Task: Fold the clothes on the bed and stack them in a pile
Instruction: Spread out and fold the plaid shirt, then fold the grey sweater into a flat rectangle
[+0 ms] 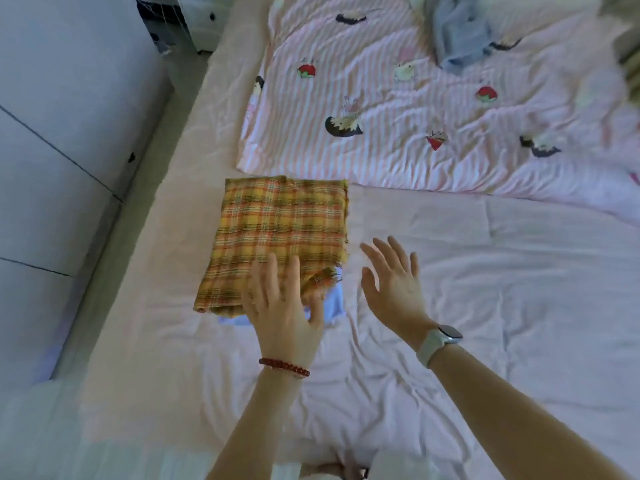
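Left hand: left hand [282, 311] lies flat with straight fingers on the near right corner of the folded plaid cloth, thumb toward the blue fabric below; a red bead bracelet [284, 367] circles its wrist.
Right hand: right hand [393, 282] hangs just right of the pile, fingers spread and straight, gripping nothing; whether it touches the sheet cannot be told; a pale smartwatch [440, 341] sits on the wrist.
Plaid cloth: yellow-orange plaid cloth [277, 230] is folded into a rectangle on the pink bed sheet [485, 271].
Blue garment: light blue folded garment [334, 303] peeks from under the plaid cloth's near edge.
Quilt: striped pink quilt [398, 109] with cartoon prints covers the far bed.
Unfolded clothes: crumpled grey-blue garment [459, 32] lies on the quilt, far right.
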Motion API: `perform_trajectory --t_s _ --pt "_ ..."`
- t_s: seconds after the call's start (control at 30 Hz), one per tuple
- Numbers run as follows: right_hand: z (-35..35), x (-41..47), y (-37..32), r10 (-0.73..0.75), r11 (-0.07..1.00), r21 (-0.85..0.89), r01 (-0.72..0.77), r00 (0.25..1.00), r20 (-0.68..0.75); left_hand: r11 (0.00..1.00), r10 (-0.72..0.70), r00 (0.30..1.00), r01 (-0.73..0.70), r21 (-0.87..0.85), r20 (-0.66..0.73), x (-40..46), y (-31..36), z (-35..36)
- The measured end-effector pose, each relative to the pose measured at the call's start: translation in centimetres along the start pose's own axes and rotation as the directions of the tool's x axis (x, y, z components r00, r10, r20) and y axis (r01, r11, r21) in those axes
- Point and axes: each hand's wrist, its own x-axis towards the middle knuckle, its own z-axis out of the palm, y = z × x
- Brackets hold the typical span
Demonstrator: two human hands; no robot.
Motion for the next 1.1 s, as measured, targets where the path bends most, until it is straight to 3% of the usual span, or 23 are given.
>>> perform_trajectory --t_s 0.1,0.17,0.23,0.3,0.47,0.8,0.93,1.03,1.1 --pt "-1.6 -7.8 4.5 0.226 0.974 -0.020 -0.226 0.974 -0.003 0.996 0.090 0.962 -0.091 -0.010 0.259 -5.3 2.7 1.3" --pt "-2.6 -12.9 7.7 0.370 0.929 -0.015 -0.369 0.929 0.008 0.993 0.069 0.858 -0.108 0.048 0.510 -8.8 4.7 2.8" --pt "-3.7 -18.1 11.0 0.502 0.865 0.006 -0.502 0.865 0.022 0.985 0.085 0.770 -0.161 0.064 0.632 -12.3 7.0 4.1" --pt "-5.2 -23.1 14.2 0.608 0.793 0.050 -0.607 0.794 -0.006 0.975 0.159 0.726 -0.223 0.010 0.669 -15.0 10.3 5.0" --pt "-9.1 -35.1 22.7 0.782 0.623 0.176 -0.762 0.612 -0.118 0.847 0.361 0.579 -0.532 0.003 0.730 -22.5 20.9 8.2" --pt "-16.2 -56.0 40.4 0.917 0.399 0.290 -0.870 0.371 -0.150 0.824 0.476 0.464 -0.533 -0.194 0.747 -40.1 41.7 12.6" --pt "-18.5 -58.9 45.9 0.941 0.337 0.330 -0.882 0.304 -0.147 0.798 0.485 0.416 -0.571 -0.194 0.769 -43.5 47.6 14.6" --pt "-20.3 -59.6 50.4 0.942 0.335 0.354 -0.873 0.309 -0.130 0.741 0.525 0.380 -0.645 -0.189 0.761 -44.6 52.0 17.0" --pt "-21.9 -59.6 54.0 0.935 0.355 0.343 -0.870 0.335 -0.117 0.744 0.520 0.399 -0.646 -0.171 0.755 -45.1 55.0 18.8"
